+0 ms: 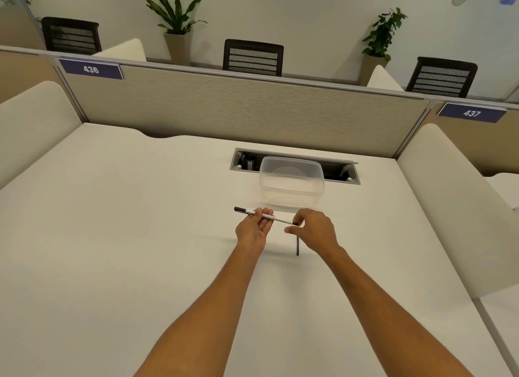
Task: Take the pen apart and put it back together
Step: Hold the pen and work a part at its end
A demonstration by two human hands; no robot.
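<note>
A slim white pen point(278, 220) with a black cap on its left end and a black tip on its right end hangs level above the desk. My left hand point(252, 229) is palm up and grips the pen's barrel near the middle. My right hand point(316, 230) pinches the black right end between thumb and forefinger. A thin dark pen part point(297, 247) lies on the desk point(140, 236) just below my right hand, partly hidden by it.
A clear plastic container point(292, 184) stands just beyond the hands, in front of an open cable hatch point(295, 166). A beige partition point(238, 110) closes off the desk's far edge, and padded dividers stand at both sides.
</note>
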